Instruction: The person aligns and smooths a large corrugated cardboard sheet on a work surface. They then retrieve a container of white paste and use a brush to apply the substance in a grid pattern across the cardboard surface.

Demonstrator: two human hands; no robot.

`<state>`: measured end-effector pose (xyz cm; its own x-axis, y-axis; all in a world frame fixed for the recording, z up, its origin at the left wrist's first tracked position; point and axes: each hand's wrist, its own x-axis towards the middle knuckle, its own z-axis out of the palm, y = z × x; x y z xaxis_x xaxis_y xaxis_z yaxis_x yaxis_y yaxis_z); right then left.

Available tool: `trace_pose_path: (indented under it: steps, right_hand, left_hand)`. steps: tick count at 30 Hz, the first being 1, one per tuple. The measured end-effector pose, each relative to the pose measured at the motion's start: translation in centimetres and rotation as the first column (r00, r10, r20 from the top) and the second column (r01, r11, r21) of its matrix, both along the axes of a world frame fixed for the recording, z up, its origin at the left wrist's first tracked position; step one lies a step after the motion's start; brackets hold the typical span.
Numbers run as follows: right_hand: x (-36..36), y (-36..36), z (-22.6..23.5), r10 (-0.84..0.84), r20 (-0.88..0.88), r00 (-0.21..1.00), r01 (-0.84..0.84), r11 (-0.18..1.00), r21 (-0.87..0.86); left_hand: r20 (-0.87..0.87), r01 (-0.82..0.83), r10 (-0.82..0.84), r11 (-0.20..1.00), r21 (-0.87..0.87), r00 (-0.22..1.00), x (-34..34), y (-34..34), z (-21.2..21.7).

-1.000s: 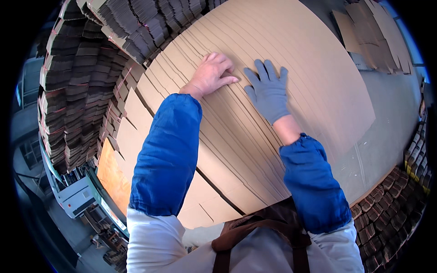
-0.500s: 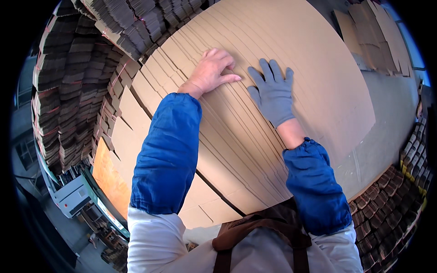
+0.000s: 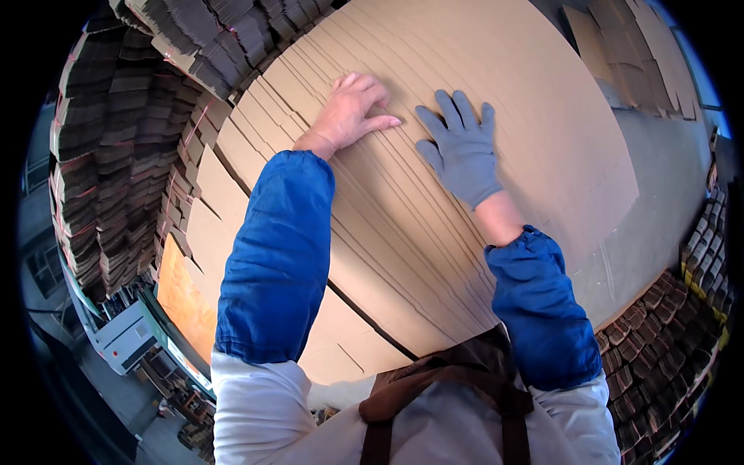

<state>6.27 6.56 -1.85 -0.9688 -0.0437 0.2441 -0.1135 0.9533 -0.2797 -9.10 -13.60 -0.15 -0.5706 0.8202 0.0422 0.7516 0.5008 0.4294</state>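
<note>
A fanned stack of brown cardboard sheets (image 3: 558, 132) spreads in front of me, its overlapping edges running in slanted lines. My left hand (image 3: 353, 112), bare, rests on these edges with bent fingers and the thumb held apart from them. No sheet shows between finger and thumb; the fingertips are partly hidden. To its right, my right hand (image 3: 462, 151) wears a grey glove and lies flat on the sheets, fingers spread. Blue sleeve covers wrap both forearms. On the left, a dark gap separates the fanned sheets from more cardboard with cut slots (image 3: 318, 341).
Tall bundles of stacked cardboard (image 3: 124, 155), tied with reddish string, rise at the left. An orange-brown board (image 3: 186, 291) and a white-and-green machine (image 3: 128, 337) are at the lower left. More cardboard stacks (image 3: 659, 349) stand at the lower right, and leaning sheets (image 3: 632, 54) at the upper right.
Both hands appear slightly farther up and left in the picture, while the surroundings have also shifted a little. Their poses on the cardboard look nearly the same.
</note>
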Motion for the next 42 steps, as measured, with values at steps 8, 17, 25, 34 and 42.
trace_pose_path:
  steps: [8,17,25,34,42]
  right_hand:
    - [3.3,0.9,0.4,0.032,0.093,0.995,-0.027,0.998,-0.06]
    - [3.3,0.8,-0.2,0.022,0.061,0.998,-0.018,0.997,-0.077]
    - [3.3,1.0,-0.5,0.02,0.08,0.997,-0.015,0.997,-0.071]
    - [3.4,1.4,-0.3,0.023,0.105,0.994,-0.013,0.995,-0.095]
    - [3.4,1.5,-0.3,0.023,0.102,0.995,-0.013,0.995,-0.103]
  left_hand:
    - [-0.086,-0.003,0.002,1.0,-0.016,0.996,0.5,0.2,0.5]
    - [0.056,0.15,-0.159,0.98,0.134,0.986,10.1,2.2,1.2]
    - [0.073,0.158,-0.169,0.977,0.143,0.983,10.0,2.3,0.9]
    - [0.09,0.146,-0.155,0.984,0.099,0.984,10.3,1.7,1.1]
    - [0.093,0.149,-0.158,0.984,0.095,0.983,10.3,1.7,1.1]
